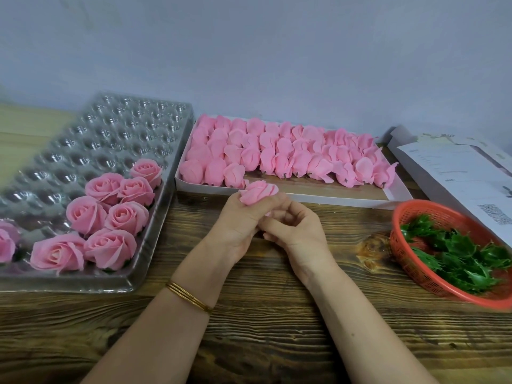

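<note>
Left hand [238, 225] grips the pink rose head [257, 192], fingers curled round its lower half, bloom tipped toward the far side. The rose sits above the table's middle, just in front of the white box [277, 194] near rim, almost over that edge. Right hand [297, 231] has its fingers curled in at the rose's underside and touches the left hand. I can't tell whether it pinches the base or nothing, since the contact is hidden.

To my left is the clear plastic tray [110, 134], finished roses [110, 217] clustered in its near cups. Its right edge runs close alongside the box's left wall, with a narrow gap between. The box is packed with rose heads [277, 153] toward the back, and a bare strip runs along its near side. On the right the red basket [399, 217] holds green leaf pieces [457, 253], and a white carton lid [457, 173] lies behind it.

The widest bare patch is the wooden table [263, 314] between tray and basket, where both forearms lie. There are gold bangles [188, 296] on the left wrist.
</note>
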A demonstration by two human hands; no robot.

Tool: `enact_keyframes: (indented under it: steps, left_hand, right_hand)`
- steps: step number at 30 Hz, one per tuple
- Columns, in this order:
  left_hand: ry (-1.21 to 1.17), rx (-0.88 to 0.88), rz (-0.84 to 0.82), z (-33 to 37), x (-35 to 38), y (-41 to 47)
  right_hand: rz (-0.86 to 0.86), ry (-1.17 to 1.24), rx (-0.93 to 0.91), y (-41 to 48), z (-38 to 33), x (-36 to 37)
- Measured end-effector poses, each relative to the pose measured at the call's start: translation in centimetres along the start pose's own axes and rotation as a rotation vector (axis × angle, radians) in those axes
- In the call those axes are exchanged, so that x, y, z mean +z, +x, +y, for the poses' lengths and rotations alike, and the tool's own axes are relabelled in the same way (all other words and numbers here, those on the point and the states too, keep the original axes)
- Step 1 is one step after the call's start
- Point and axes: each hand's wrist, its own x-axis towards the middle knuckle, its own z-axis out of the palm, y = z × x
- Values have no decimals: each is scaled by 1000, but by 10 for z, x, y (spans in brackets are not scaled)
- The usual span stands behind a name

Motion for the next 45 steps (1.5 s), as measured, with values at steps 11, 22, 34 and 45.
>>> enact_keyframes:
  steps: [11,22,34,45]
  left_hand:
    - [35,-10,-128,7,-2,-5]
    - [86,55,-76,3,-1,-2]
    - [108,68,-86,5,-1,-6]
    - [121,36,-125,4,-2,-8]
  right_hand:
    - [-94,-35,-26,0,-3,-1]
    - [-24,-117,-124,2,3,-4]
    - [-148,20,-16,3,0,-4]
    - [-258,106,103,3,-7,-8]
